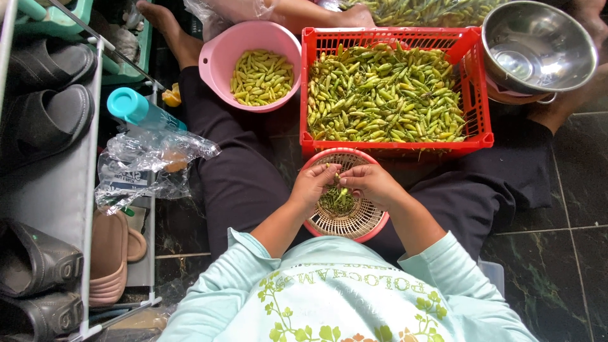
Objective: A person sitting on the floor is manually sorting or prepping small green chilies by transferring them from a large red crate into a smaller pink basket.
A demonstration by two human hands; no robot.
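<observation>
**Both hands pinch one small chili over the round basket**

Hands meet above the round woven basket (347, 218): the left hand (311, 185) and right hand (373, 182) each close fingertips on a small green chili (336, 175), which sits between them, just over the basket's far rim. By its look the chili is light, firm and smooth-skinned, likely a little slick, so a fingertip pinch at the stem end and along the body suits it; too hard a squeeze could split it.

Taking the basket as landmark and going left to right: well to its left stands a grey shoe rack (57, 190) with dark rubber sandals, then a crinkled clear plastic bag (149, 161) and a teal-capped bottle (136, 107). Beyond the basket to the left sits a smooth pink plastic bowl (212, 60) of paler yellow-green chilies. Touching the basket's far edge is a rigid red lattice crate (484, 136) heaped with stemmed chilies. Farthest right, a shiny steel bowl (538, 44) stands empty. Loose green stems lie inside the basket.
</observation>
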